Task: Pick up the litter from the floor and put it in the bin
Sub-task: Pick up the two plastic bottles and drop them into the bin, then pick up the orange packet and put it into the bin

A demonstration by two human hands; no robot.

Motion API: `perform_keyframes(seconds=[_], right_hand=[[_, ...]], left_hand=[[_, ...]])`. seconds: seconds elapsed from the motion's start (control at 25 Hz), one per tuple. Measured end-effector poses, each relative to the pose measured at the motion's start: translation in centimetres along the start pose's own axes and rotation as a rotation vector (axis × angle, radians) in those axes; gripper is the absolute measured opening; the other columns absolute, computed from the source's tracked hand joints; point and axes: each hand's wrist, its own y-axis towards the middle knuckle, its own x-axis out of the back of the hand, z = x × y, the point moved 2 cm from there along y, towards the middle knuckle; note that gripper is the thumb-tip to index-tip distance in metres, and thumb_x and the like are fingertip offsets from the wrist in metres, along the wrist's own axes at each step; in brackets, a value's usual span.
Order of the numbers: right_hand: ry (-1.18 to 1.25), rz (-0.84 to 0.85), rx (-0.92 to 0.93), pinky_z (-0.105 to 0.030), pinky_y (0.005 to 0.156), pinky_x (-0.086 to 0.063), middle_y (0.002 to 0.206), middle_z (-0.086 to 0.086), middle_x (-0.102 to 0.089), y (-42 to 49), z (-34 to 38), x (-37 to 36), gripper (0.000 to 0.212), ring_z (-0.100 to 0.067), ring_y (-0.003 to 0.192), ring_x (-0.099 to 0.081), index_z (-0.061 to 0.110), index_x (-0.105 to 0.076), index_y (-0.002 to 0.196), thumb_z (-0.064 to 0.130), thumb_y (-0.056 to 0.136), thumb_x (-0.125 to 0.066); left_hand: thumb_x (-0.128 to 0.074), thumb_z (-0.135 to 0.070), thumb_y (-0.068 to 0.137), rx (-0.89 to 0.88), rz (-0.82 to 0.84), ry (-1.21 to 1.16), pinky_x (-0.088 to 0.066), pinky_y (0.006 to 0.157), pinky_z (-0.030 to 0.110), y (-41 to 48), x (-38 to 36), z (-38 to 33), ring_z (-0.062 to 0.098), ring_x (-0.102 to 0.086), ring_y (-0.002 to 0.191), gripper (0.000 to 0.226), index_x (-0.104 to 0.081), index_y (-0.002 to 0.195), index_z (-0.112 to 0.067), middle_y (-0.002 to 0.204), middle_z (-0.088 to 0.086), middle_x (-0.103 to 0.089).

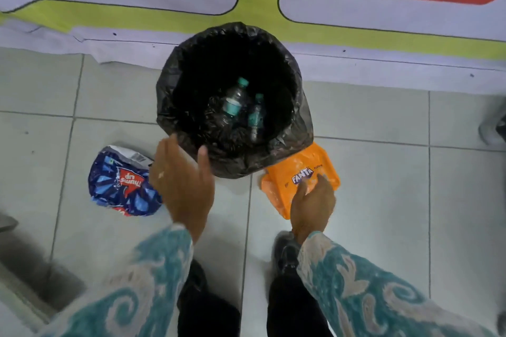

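Note:
A bin with a black liner (pixel 169 85) stands on the tiled floor, and two clear bottles with teal caps (pixel 235 101) lie inside it. An orange Fanta wrapper (pixel 290 172) lies flat against the bin's near right side. My right hand (pixel 312 208) rests on its near edge with the fingers down on it; whether they grip it is unclear. A crumpled blue Thums Up wrapper (pixel 120 186) lies left of the bin. My left hand (pixel 182 183) hovers open and empty between that wrapper and the bin's rim.
A printed white, green and red banner (pixel 260 3) covers the floor behind the bin. My dark shoe (pixel 287 252) stands below the right hand. A grey object (pixel 492 128) sits at the right edge and a dark step (pixel 41 268) at the lower left.

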Motion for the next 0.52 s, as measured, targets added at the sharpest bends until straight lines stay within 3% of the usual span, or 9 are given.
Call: perform_keyframes(seconds=[0.08,0.16,0.28,0.4,0.52], right_hand=[[-0.122,0.193,0.101,-0.047,0.104,-0.034,0.126,-0.023,-0.057,0.2,-0.7,-1.7,0.043,-0.038,0.121,-0.048,-0.002,-0.052,0.122,0.026,0.09,-0.058],[-0.337,0.362,0.224,-0.048,0.11,-0.03,0.139,-0.02,-0.047,0.8,-1.4,-4.2,0.053,-0.035,0.132,-0.038,0.001,-0.045,0.13,0.035,0.09,-0.056],[-0.656,0.502,0.342,-0.051,0.115,-0.02,0.154,-0.016,-0.024,2.6,-3.3,-9.2,0.065,-0.033,0.144,-0.017,0.003,-0.025,0.142,0.036,0.093,-0.051],[-0.687,0.534,0.431,-0.051,0.109,-0.034,0.149,-0.021,-0.032,3.4,-5.8,-13.7,0.051,-0.037,0.136,-0.03,0.001,-0.022,0.142,0.016,0.096,-0.04],[-0.649,0.56,0.437,-0.048,0.088,-0.049,0.144,-0.021,-0.036,3.4,-6.9,-15.4,0.056,-0.039,0.121,-0.048,0.004,-0.012,0.147,0.007,0.096,-0.036]], left_hand=[[-0.041,-0.04,0.089,0.173,0.072,0.099,-0.044,0.09,0.055,-4.8,-0.8,2.1,0.045,-0.056,0.107,0.055,-0.051,0.118,0.006,0.116,0.03,-0.059],[-0.035,-0.044,0.088,0.211,0.32,0.174,-0.047,0.086,0.055,-8.5,-3.6,3.8,0.045,-0.06,0.101,0.059,-0.054,0.116,0.004,0.11,0.03,-0.063],[-0.029,-0.049,0.09,-0.141,0.644,0.249,-0.052,0.081,0.047,-11.4,-9.5,5.7,0.037,-0.067,0.092,0.061,-0.063,0.109,-0.001,0.098,0.021,-0.072],[-0.034,-0.044,0.085,-0.558,0.795,0.349,-0.051,0.088,0.048,-12.4,-15.8,7.3,0.032,-0.067,0.097,0.054,-0.066,0.107,-0.007,0.099,0.012,-0.074],[-0.031,-0.045,0.085,-0.564,0.907,0.429,-0.051,0.086,0.046,-11.6,-19.1,8.3,0.034,-0.068,0.09,0.056,-0.065,0.107,-0.006,0.092,0.015,-0.074]])
